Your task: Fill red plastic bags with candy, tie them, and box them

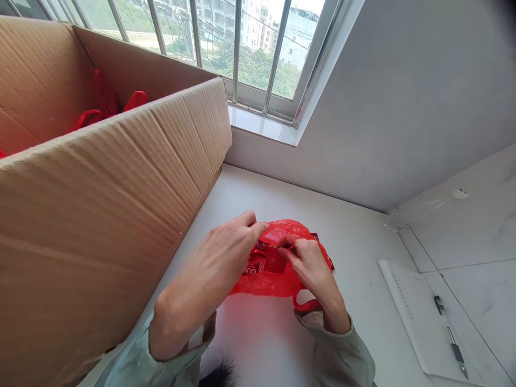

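A thin red plastic bag (262, 286) lies on the white table with its mouth spread open and a looped handle near my right wrist. Inside it are red packets with dark and white patterned print (255, 263); folds of the bag partly cover them. My left hand (234, 234) pinches the bag's upper rim between thumb and fingers. Reaching into the mouth, my right hand (307, 259) has its thumb and fingers closed at the edge of a glossy red packet (276, 262). Its fingertips are partly hidden by the red film.
A large open cardboard box (161, 177) stands at the left, holding red plastic bags (107, 102). To the right lie a white notebook (419, 317) and a pen (457, 352). Behind the table is a grey wall (322, 166) with a barred window (258, 59).
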Available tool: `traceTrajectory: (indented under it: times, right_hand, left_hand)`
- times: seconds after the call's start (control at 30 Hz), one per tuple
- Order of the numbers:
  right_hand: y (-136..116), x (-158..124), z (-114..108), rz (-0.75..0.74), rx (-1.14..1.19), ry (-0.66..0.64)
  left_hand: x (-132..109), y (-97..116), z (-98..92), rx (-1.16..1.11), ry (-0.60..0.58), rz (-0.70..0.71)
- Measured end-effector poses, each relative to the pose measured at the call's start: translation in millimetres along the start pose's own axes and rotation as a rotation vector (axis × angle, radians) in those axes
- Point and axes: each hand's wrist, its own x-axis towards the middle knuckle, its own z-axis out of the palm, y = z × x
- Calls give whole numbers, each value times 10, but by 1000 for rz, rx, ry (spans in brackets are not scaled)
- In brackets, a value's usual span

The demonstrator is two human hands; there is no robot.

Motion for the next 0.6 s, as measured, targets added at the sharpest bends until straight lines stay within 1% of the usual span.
traceTrajectory:
  times: [0.1,0.2,0.23,0.27,0.33,0.37,0.4,0.43,0.47,0.53,0.57,0.6]
  right_hand:
    - [-30,-23,9,12,16,79]
    - [-65,-61,-19,2,78,102]
    - [-75,-75,-36,6,99,95]
    - [-83,-88,-57,13,120,85]
    - [-98,-116,-106,17,155,68]
    - [-103,-131,-135,5,163,61]
    - [-108,-146,-168,-21,165,53]
    - [-109,-163,-204,-57,161,41]
    - [-108,-181,-243,-104,152,30]
    - [-89,-223,-328,-214,121,27]
    - [-73,-247,-372,-267,93,44]
    - [-52,-274,-416,-311,57,77]
  left_hand:
    - [-15,-17,15,15,-20,-16]
    - [-34,-35,10,19,-11,-20]
    - [-40,-22,-2,23,32,-8]
    - [-48,8,-21,31,102,17]
    - [-79,117,-62,50,277,86]
    - [-104,193,-75,50,343,127]
    - [-138,275,-75,36,349,167]
    - [-178,357,-58,14,296,218]
    - [-220,433,-22,14,178,267]
    - [-289,541,97,111,-82,358]
    - [-305,569,169,195,-174,382]
    - [-302,579,239,263,-233,393]
